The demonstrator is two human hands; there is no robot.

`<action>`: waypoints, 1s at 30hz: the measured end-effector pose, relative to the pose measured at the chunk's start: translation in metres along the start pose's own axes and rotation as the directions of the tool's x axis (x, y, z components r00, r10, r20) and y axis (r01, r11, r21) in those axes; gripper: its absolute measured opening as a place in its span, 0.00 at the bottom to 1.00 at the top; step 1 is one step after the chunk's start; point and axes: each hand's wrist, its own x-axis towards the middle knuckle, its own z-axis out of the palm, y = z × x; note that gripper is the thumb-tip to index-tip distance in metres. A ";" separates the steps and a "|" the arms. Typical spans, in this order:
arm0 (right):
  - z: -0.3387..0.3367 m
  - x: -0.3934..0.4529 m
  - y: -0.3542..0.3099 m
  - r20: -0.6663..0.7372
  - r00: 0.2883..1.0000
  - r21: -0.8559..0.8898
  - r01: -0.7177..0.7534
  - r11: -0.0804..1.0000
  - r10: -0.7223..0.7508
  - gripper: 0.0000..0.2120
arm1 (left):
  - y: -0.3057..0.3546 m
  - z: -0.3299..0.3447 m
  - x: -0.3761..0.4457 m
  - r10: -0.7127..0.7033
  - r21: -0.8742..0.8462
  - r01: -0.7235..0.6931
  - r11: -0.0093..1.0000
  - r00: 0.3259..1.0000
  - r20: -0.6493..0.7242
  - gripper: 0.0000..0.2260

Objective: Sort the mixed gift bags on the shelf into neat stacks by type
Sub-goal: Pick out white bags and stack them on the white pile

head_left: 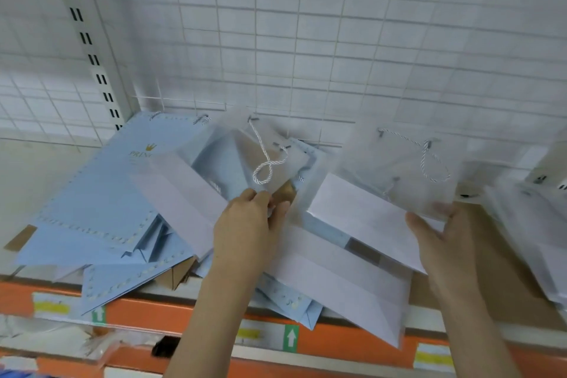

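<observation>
Frosted translucent gift bags (395, 169) with twisted cord handles lie mixed among pale blue paper bags (101, 193) on the shelf (40, 169), the blue ones slumped in a loose heap at the left, some corners hanging over the orange shelf edge (337, 337). One translucent bag is lifted at the right; another (221, 156) sits tilted on top of the blue heap, with more of the same kind (527, 224) at the far right.

Slippery film is the likely trouble: the lifted bag is held only at its lower corner, so it could slide free or sag and fold. Pulling the middle bag may drag the blue ones beneath (already overhanging) off the shelf.

The right hand (441, 242) reaches up from below, thumb on the bag's front and fingers behind, its grip pinching the corner. The left hand (245, 224) is extended forward, fingers curled, its grip closed on the lower edge of the tilted translucent bag.
</observation>
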 end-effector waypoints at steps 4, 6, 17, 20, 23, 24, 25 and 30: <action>-0.003 0.006 0.007 0.033 0.999 -0.028 -0.019 0.999 0.020 0.18 | 0.027 0.003 -0.006 -0.047 0.135 0.013 0.991 0.966 0.253 0.25; -0.004 0.007 0.009 0.036 0.999 -0.027 -0.024 0.999 0.025 0.18 | 0.035 0.009 -0.010 -0.085 0.156 0.040 0.987 0.950 0.300 0.27; -0.055 0.013 0.009 -0.027 1.000 -0.134 -0.018 0.991 0.015 0.23 | 0.052 0.016 -0.006 0.018 -0.388 0.021 0.921 0.995 0.096 0.13; -0.082 0.016 0.007 -0.047 0.998 -0.177 -0.048 0.983 0.040 0.22 | 0.067 0.021 -0.011 0.063 -0.518 -0.069 0.853 0.998 -0.029 0.14; -0.113 0.025 0.007 -0.058 0.997 -0.162 -0.063 0.985 0.054 0.20 | 0.084 0.030 -0.017 0.012 -0.644 -0.029 0.764 0.999 -0.030 0.13; -0.125 0.031 0.011 -0.062 0.997 -0.158 -0.062 0.986 0.052 0.20 | 0.090 0.035 -0.019 -0.016 -0.698 0.014 0.716 1.000 0.004 0.11; -0.137 0.037 0.014 -0.065 0.997 -0.151 -0.059 0.987 0.050 0.20 | 0.097 0.040 -0.021 -0.046 -0.736 0.049 0.675 0.999 0.024 0.09; -0.216 0.083 0.049 -0.075 0.995 -0.236 -0.088 0.968 0.072 0.23 | 0.159 0.074 -0.040 -0.127 -0.718 0.089 0.690 0.992 0.000 0.06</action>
